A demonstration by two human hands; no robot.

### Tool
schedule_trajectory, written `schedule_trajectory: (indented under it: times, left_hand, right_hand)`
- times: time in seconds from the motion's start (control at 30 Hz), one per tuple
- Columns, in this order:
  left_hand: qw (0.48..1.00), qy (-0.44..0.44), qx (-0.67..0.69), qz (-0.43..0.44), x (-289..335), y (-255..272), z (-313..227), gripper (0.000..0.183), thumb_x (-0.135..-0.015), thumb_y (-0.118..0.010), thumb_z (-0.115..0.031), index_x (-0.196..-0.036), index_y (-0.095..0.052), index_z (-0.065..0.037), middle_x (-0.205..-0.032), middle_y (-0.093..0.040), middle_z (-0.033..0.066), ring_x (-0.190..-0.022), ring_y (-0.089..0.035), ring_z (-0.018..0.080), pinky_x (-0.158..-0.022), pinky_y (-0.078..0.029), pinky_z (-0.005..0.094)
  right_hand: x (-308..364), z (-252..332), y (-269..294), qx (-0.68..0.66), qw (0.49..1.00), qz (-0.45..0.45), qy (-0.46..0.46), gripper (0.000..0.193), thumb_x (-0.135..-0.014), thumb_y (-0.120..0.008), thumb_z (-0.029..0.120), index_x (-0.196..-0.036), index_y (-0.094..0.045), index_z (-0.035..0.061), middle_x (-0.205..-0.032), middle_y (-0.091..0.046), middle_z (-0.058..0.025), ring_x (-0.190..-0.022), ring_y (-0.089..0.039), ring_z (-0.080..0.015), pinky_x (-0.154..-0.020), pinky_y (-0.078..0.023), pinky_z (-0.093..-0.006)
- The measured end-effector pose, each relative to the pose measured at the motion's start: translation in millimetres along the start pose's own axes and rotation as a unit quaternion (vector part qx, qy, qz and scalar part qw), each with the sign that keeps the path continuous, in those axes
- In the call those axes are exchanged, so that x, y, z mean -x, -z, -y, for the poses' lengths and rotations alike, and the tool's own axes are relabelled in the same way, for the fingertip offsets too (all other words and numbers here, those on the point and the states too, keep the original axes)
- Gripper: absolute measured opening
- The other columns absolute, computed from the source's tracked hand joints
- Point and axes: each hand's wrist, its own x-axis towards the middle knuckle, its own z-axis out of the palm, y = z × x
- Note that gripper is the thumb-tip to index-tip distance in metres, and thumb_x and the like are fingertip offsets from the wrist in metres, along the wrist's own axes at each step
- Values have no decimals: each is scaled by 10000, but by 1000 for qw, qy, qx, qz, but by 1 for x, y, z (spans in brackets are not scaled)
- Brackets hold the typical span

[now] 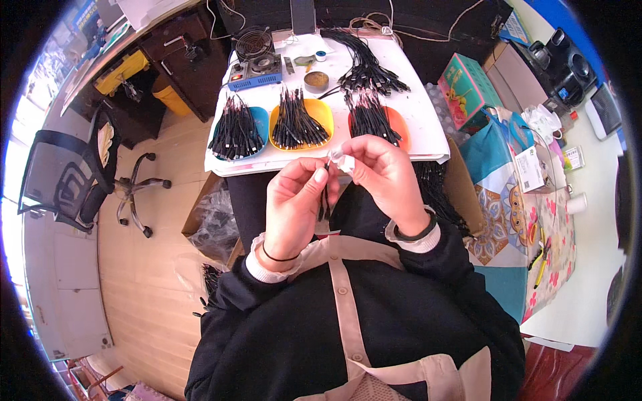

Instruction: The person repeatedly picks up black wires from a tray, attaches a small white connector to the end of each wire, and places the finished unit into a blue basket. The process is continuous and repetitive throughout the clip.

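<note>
In front of my chest, both hands meet over a short black cable (325, 200) whose ends hang down. My left hand (294, 197) pinches the cable between thumb and fingers. My right hand (389, 179) has its thumb and forefinger closed on a small white piece (346, 163), right at the cable's upper end; what kind of piece it is I cannot make out. Just beyond my hands stand a blue tray (263, 119), a yellow tray (324, 113) and an orange-red tray (400, 125), each heaped with black cables that have small plugs on their ends.
On the white table (428, 137) sit a blue device with a fan (255, 79), a round tin (315, 82), a small spool (321, 56) and a long cable bundle (364, 63). A mesh office chair (70, 170) is at left. Yellow-handled pliers (540, 264) lie on the right-hand table.
</note>
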Motion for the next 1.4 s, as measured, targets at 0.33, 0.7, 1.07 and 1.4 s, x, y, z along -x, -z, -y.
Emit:
schedule_trajectory:
  times: [0.33, 0.7, 1.07, 1.4]
  left_hand:
    - [998, -7, -59, -9, 7, 2, 3, 52, -957, -535, -50, -965, -560, -5, -785, -622, 61, -552, -413, 48, -502, -313, 181]
    - [979, 136, 120, 91, 8, 7, -4, 89, -958, -537, -96, -928, -569, -19, -764, -572, 61, -506, -297, 39, -480, -259, 193]
    - [996, 19, 64, 57, 8, 5, 14, 64, -944, -541, -22, -994, -564, 9, -793, -615, 88, -552, -395, 57, -511, -314, 188]
    - [918, -62, -380, 93, 0, 23, 19, 137, -899, -612, 8, -1024, -658, 41, -775, -667, 68, -599, -522, 47, -518, -398, 167]
  right_hand:
    - [17, 4, -13, 342, 914, -26, 217, 97, -861, -668, 19, -823, -585, -16, -822, -606, -53, -729, -592, -91, -601, -462, -249]
    - [8, 2, 3, -22, 996, 72, -43, 119, -909, -635, 63, -981, -606, -26, -895, -654, -29, -790, -627, -74, -737, -511, -210]
    - [12, -16, -3, -227, 968, 52, -94, 99, -920, -601, 65, -990, -575, -1, -893, -618, -32, -787, -600, -92, -728, -497, -222]
    - [8, -45, 28, -390, 850, 101, -338, 226, -895, -515, 143, -1094, -537, 39, -955, -580, -38, -759, -597, -129, -629, -457, -226]
